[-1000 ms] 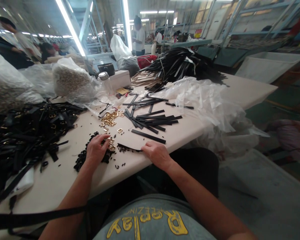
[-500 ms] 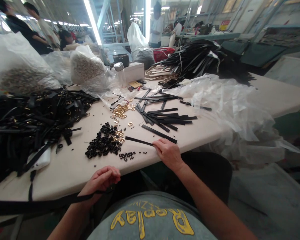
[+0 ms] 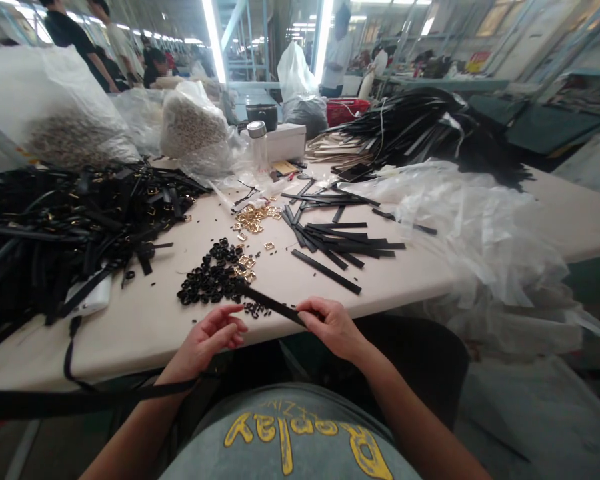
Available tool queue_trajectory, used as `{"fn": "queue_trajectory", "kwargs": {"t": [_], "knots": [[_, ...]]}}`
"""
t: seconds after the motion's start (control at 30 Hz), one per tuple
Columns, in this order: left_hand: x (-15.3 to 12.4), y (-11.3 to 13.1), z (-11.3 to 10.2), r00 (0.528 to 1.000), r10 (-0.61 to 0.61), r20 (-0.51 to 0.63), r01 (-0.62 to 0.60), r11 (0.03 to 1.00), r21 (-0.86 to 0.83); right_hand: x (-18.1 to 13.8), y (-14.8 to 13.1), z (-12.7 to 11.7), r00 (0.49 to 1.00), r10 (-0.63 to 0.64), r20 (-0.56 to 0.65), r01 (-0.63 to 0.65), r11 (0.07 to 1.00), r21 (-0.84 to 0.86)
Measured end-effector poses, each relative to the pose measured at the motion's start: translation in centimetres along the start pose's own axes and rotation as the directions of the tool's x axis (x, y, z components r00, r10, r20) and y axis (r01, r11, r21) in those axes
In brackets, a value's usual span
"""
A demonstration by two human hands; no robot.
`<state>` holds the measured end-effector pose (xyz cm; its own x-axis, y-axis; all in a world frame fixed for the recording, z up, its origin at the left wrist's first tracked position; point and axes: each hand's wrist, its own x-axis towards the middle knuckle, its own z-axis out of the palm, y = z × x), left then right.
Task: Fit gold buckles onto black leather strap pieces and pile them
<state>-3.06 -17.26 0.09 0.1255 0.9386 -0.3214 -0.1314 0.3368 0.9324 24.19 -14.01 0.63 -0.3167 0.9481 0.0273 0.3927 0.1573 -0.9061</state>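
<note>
My right hand (image 3: 329, 325) pinches one end of a black strap (image 3: 273, 304); its far end reaches left over the small black loops. Close to that strap, my left hand (image 3: 215, 338) is open, fingers apart and slightly curled, holding nothing. A pile of black strap loops (image 3: 207, 277) lies just beyond the left hand. Gold buckles (image 3: 253, 219) are heaped behind them, with a few (image 3: 245, 267) beside the loops. Tiny black pieces (image 3: 256, 309) are scattered near the table edge. One loose black strap (image 3: 326, 271) lies beyond my right hand, and several more (image 3: 350, 240) are spread behind it.
A large heap of black straps with buckles (image 3: 80, 220) covers the left side. Plastic bags of small parts (image 3: 193, 127), a glass bottle (image 3: 258, 147) and a white box (image 3: 286, 143) stand behind. Crumpled plastic sheeting (image 3: 480, 220) hangs over the right edge. People stand in the background.
My right hand has lifted the strap off the table and drawn it slightly left and nearer. My left hand has risen toward it and its fingers have opened. The view has shifted a little.
</note>
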Motion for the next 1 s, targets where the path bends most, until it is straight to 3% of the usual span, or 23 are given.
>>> {"fn": "queue_trajectory", "kwargs": {"t": [0.1, 0.37, 0.53, 0.67, 0.87, 1.0], "knots": [[0.9, 1.3, 0.5, 0.996, 0.075, -0.041, -0.075, 0.997, 0.002, -0.8, -1.1, 0.7, 0.981, 0.097, 0.167, -0.125, 0.977, 0.170], [0.8, 1.7, 1.2, 0.994, 0.097, -0.044, -0.099, 0.995, -0.033, -1.8, -1.0, 0.8, 0.970, 0.152, 0.189, -0.196, 0.951, 0.241], [0.6, 1.6, 1.5, 0.995, 0.062, -0.079, -0.067, 0.995, -0.071, -2.0, -1.2, 1.1, 0.992, 0.026, 0.122, -0.025, 1.000, -0.008], [0.8, 1.5, 1.8, 0.995, 0.067, -0.071, -0.070, 0.996, -0.052, -2.0, -2.2, 1.9, 0.995, -0.085, 0.055, 0.093, 0.982, -0.163], [0.9, 1.2, 2.5, 0.989, 0.131, -0.066, -0.126, 0.989, 0.074, -1.3, -3.4, 3.3, 0.973, -0.218, 0.072, 0.224, 0.842, -0.490], [0.5, 0.7, 3.2, 0.988, 0.149, -0.025, -0.144, 0.979, 0.143, -1.1, -3.2, 4.1, 0.961, -0.276, 0.014, 0.258, 0.875, -0.410]]}}
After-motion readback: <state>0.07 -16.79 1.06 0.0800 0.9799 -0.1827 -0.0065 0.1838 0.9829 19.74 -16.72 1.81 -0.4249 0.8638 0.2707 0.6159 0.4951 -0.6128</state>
